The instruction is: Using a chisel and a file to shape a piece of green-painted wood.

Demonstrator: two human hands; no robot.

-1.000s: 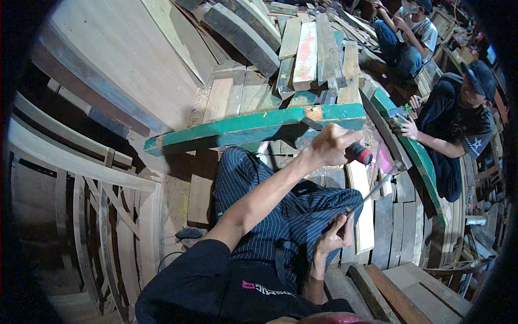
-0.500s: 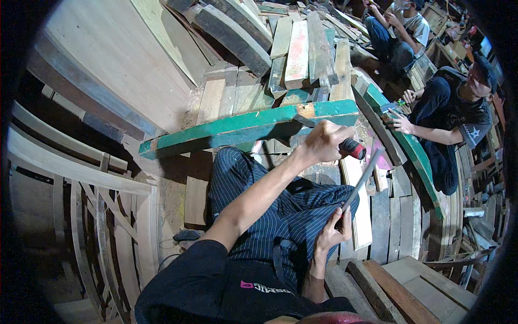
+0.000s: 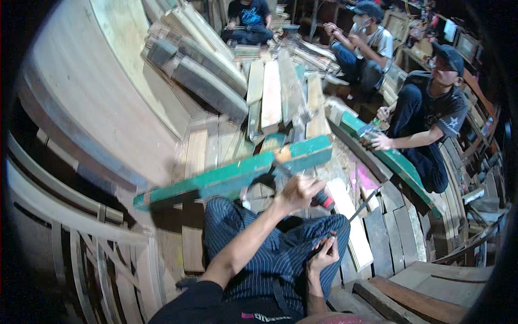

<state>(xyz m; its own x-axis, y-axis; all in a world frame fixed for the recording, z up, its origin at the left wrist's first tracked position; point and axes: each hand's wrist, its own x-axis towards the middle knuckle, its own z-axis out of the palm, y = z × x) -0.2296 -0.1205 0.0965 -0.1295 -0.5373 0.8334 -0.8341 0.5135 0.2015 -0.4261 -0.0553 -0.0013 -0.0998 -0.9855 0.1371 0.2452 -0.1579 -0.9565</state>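
Observation:
My left hand [image 3: 301, 193] is wrapped round the red-and-black handle [image 3: 324, 200] of a chisel-like tool. Its dark flat blade [image 3: 281, 169] reaches to a pale bare patch [image 3: 281, 155] on a green-painted beam [image 3: 232, 174], which lies across in front of my knees. Whether the blade touches the wood I cannot tell. Above my right thigh, my right hand [image 3: 323, 256] grips the near end of a long thin grey metal bar [image 3: 362, 208]. The bar slants up and away to the right, and its exact kind is unclear.
Stacked timber [image 3: 271, 100] rises behind the beam. Large wooden panels [image 3: 102, 81] and slatted frames [image 3: 102, 254] stand at the left. A person [image 3: 431, 113] works on another green beam [image 3: 402, 164] at the right; two more people sit farther back. A pale board [image 3: 353, 232] lies beside my right knee.
The view has shifted, bringing a third person in at the back. The bar's far end has swung away from the tool handle, down to the right. Both hands keep their grips.

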